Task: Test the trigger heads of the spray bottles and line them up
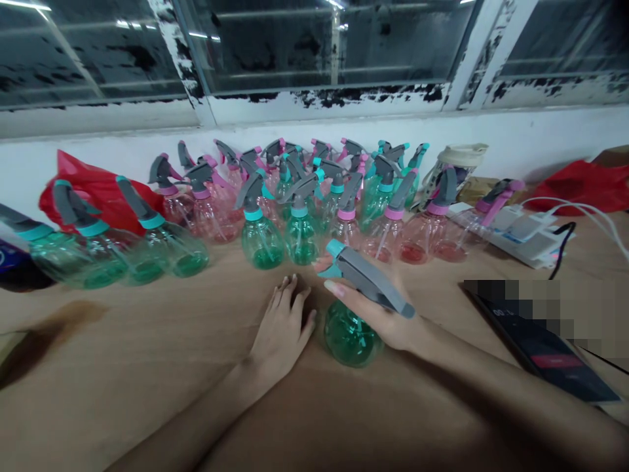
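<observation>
My right hand is wrapped round the neck of a green spray bottle with a grey and turquoise trigger head. The bottle is at the front of the group, close to me, with its nozzle pointing forward and left. Part of its neck is hidden by my fingers. My left hand lies flat on the wooden table, fingers spread, just left of that bottle and apart from it. Beyond my hands stand green spray bottles and pink spray bottles in several rows.
Red plastic bags lie at both back corners. At right are a white power strip with cables and a dark phone. A patterned cup-like container stands near the wall. A dark bottle lies at far left.
</observation>
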A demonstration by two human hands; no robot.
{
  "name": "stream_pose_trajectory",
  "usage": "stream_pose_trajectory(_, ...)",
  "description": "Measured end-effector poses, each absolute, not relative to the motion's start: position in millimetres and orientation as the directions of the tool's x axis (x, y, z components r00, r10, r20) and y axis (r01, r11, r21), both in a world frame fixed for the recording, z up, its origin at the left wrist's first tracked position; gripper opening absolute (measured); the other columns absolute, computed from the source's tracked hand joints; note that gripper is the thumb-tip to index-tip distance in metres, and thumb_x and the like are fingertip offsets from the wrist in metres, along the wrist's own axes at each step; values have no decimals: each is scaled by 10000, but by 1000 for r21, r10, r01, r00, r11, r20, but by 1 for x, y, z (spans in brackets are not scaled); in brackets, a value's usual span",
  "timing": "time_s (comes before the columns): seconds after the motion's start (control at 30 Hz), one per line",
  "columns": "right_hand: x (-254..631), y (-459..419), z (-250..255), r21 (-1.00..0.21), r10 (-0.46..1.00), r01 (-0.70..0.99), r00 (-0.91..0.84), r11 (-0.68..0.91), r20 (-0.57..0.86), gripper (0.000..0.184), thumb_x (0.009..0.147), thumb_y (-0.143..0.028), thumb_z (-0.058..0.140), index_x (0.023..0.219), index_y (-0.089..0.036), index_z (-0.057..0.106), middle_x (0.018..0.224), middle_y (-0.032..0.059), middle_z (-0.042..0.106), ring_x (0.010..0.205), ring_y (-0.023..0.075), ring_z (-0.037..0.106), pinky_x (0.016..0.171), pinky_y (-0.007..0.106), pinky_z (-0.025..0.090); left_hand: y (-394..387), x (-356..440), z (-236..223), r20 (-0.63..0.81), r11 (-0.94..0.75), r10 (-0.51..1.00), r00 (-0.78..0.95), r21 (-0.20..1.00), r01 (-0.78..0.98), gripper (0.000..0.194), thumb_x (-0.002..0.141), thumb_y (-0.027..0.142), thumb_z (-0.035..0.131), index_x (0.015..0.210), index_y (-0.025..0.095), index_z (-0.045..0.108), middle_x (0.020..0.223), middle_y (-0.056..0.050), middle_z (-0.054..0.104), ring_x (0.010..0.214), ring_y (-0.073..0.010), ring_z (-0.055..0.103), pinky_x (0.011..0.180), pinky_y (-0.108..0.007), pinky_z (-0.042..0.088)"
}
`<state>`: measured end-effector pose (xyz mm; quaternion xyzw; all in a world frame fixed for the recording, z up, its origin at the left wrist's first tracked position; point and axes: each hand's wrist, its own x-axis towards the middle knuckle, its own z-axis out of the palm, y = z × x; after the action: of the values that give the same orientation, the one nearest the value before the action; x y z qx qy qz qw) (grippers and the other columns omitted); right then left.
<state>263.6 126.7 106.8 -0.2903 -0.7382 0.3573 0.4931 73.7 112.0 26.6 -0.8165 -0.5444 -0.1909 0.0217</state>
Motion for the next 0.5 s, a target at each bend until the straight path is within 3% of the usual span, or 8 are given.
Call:
stream_pose_trajectory(0.17, 264, 127, 103, -807, 782, 92, -332, 584, 528, 267, 836, -295, 593, 1085, -208, 633, 900, 44, 659, 924, 205, 644, 853, 360, 508, 112, 73, 25, 343, -408, 877, 336, 165, 898, 340, 936, 242, 419, 1265, 156, 420, 1366, -157, 444, 1336, -314, 333, 1060, -525, 326)
stream_pose_trajectory(0.33, 264, 127, 107, -775, 764, 128, -328, 619, 556, 230, 832, -253, 593, 1037, -166, 651, 769, 32, 624, 941, 216, 635, 879, 359, 489, 113, 72, 23, 361, -424, 865, 348, 157, 892, 348, 938, 251, 414, 1271, 152, 410, 1387, -168, 425, 1341, -321, 325, 1057, -539, 324)
stream_pose_trajectory(0.5, 264, 127, 107, -809, 771, 59, -352, 584, 531, 225, 851, -274, 584, 1054, -186, 625, 901, 30, 649, 867, 167, 639, 830, 322, 502, 112, 73, 26, 347, -425, 867, 358, 140, 894, 348, 939, 230, 416, 1268, 119, 405, 1350, -189, 439, 1324, -335, 343, 1052, -533, 330)
